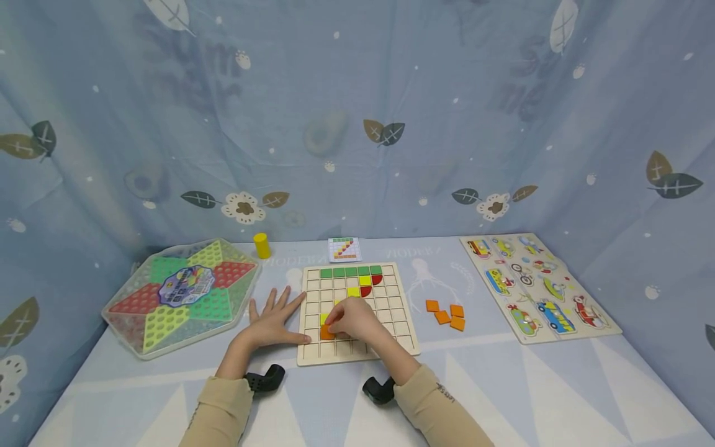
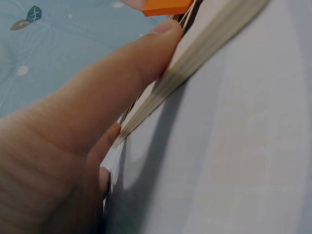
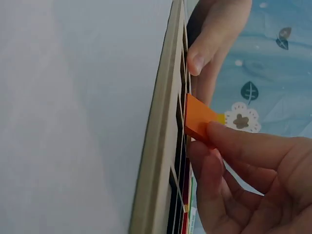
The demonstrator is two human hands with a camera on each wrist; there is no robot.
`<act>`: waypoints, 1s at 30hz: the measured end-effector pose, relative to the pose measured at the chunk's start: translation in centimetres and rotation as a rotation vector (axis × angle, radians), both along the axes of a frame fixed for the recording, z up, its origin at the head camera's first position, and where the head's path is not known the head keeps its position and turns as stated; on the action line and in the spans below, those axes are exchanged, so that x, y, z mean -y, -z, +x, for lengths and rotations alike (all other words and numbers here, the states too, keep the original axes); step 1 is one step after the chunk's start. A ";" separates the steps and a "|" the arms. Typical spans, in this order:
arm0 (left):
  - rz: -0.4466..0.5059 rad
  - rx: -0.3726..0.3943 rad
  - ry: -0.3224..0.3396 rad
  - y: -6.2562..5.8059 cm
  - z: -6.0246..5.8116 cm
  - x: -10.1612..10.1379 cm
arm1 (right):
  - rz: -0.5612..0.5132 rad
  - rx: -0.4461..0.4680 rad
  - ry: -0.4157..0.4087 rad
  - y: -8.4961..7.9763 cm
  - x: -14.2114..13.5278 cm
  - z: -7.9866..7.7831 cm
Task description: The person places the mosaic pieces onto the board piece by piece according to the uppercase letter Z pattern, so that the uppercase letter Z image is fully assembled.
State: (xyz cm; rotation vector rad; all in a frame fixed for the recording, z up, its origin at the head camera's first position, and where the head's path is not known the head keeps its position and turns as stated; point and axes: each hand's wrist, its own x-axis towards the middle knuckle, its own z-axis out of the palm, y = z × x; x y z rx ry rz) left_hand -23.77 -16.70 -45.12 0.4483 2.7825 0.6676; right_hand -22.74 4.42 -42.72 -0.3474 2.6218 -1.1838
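Observation:
A wooden grid board [image 1: 398, 338] lies flat in front of me, with a row of green tiles [image 1: 350, 272], a diagonal of yellow squares [image 1: 365, 280] and red quarter-round pieces [image 1: 365, 291] on it. My right hand [image 1: 357, 320] pinches an orange square tile [image 3: 200, 117] between thumb and fingers, tilted over the lower left cells. In the head view that hand hides part of the diagonal. My left hand [image 1: 272, 324] spreads its fingers at the board's left side; its thumb [image 2: 146, 56] rests on the board's edge.
Several loose orange tiles [image 1: 442, 317] lie right of the board. A pattern card [image 1: 344, 249] and a yellow cylinder [image 1: 262, 246] stand behind it. A star-patterned game board [image 1: 223, 274] is at left, a vehicle picture puzzle [image 1: 539, 298] at right. A curtain [image 1: 335, 81] hangs behind.

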 end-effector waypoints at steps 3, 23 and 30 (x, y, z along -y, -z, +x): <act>0.000 -0.002 0.000 -0.1 0.0 0.0 | 0.073 -0.076 -0.013 -0.1 0.3 0.1; 0.000 0.005 -0.004 -0.1 0.0 0.0 | 0.079 -0.114 -0.010 -0.4 -0.7 0.3; 0.004 0.023 -0.009 0.0 0.0 -0.1 | -0.014 -0.064 0.044 -0.5 -3.4 -0.1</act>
